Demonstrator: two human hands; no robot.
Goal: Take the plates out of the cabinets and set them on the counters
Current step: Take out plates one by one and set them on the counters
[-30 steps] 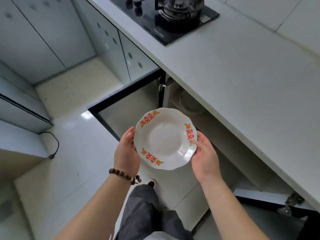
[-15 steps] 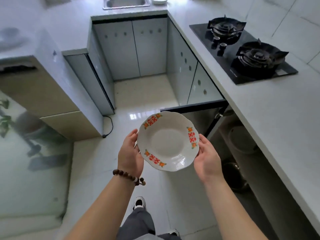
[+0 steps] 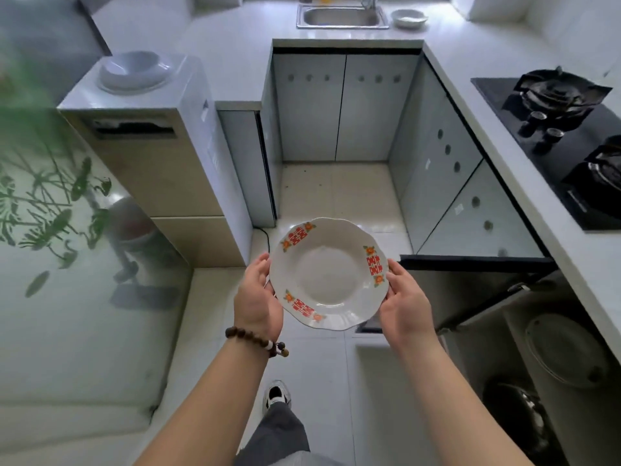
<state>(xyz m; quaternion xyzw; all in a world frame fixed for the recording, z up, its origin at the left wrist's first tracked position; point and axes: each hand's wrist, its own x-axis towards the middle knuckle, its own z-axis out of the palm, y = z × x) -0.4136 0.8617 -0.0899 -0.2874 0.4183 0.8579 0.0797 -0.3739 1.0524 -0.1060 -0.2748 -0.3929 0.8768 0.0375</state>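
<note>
A left hand (image 3: 257, 297), bead bracelet (image 3: 255, 339) at the wrist, grasps the left rim of a white plate (image 3: 327, 274) with red-and-orange motifs, held over the floor (image 3: 316, 358). The right hand (image 3: 405, 304) grasps its right rim. Right of them, a white counter (image 3: 500, 163) carries a black hob (image 3: 551, 156).

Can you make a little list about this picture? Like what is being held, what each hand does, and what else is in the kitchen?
held thing: plate, white with red and orange patterns on the rim
left hand: grips the plate's left edge
right hand: grips the plate's right edge
plate's place: in the air above the floor, not yet on a counter
counter: along the right, with a stove
sink: at the far end, a bowl beside it
cabinet: open, lower right
</note>
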